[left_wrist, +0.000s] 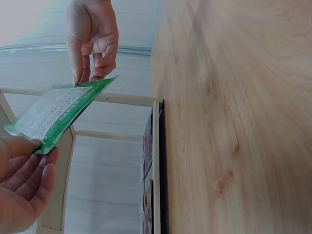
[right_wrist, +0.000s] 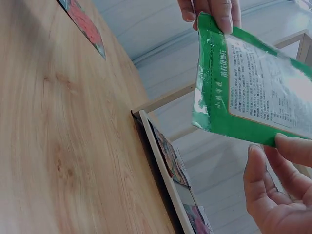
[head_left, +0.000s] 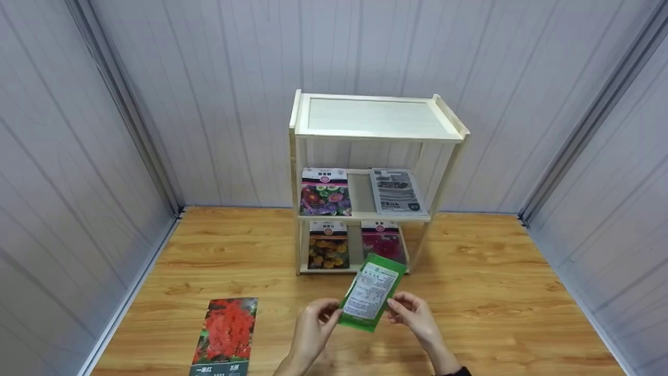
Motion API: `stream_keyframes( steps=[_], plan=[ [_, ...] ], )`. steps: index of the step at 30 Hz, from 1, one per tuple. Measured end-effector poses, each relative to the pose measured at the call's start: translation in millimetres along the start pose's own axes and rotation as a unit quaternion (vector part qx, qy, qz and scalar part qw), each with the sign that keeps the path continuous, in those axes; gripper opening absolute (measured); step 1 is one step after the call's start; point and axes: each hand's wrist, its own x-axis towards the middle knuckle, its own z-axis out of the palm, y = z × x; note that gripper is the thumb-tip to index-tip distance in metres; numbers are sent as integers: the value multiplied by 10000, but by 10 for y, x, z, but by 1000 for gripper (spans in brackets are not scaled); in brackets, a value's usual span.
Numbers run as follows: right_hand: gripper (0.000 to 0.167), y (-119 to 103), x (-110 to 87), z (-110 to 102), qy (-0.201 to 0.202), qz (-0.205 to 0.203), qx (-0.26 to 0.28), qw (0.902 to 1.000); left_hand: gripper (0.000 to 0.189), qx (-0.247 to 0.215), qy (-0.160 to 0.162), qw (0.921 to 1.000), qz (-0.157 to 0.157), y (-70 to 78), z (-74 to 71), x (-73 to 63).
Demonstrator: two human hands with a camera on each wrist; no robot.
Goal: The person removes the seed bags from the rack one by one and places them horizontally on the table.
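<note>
A green seed packet (head_left: 371,292) with a white printed label is held tilted above the table, between both hands. My left hand (head_left: 314,330) pinches its lower left edge between thumb and fingers. On the opposite edge, my right hand (head_left: 417,319) pinches it too; the right wrist view shows that thumb on the green border (right_wrist: 273,139). Printed text faces up, and the packet's other side is hidden. A seed packet with red flowers (head_left: 225,334) lies on the table left of the left hand, cut off by the frame's bottom edge.
Behind the hands stands a cream three-tier shelf (head_left: 378,134). Its middle tier bears a daisy-like flower packet (head_left: 325,194) and a grey-and-white printed packet (head_left: 396,191). The bottom tier holds an orange flower packet (head_left: 328,249) and a pink one (head_left: 383,243). Pale panel walls (head_left: 250,104) enclose the wooden tabletop (head_left: 496,292).
</note>
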Motion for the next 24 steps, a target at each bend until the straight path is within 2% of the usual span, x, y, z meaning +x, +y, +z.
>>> stream_keyframes(
  steps=[5,10,14,19,20,24],
  plan=[
    [6,26,-29,-31,-246,-33,173,9995,11,120,220,9973,690,-17,-15,13],
    [11,41,-34,-47,-498,-232,190,9983,15,39,364,9933,1097,-35,-26,28],
    [18,47,-28,-52,-594,-211,246,9977,15,-12,484,9882,1453,-46,-29,31],
    [20,39,-49,-77,-849,-115,638,9943,24,191,932,9716,2166,-67,-24,32],
    [24,34,-54,-82,-942,-65,769,9926,26,253,1025,9678,2287,-70,-25,33],
    [24,4,-38,-81,-1445,309,1232,9813,31,383,1238,9529,2741,-75,-31,41]
  ],
)
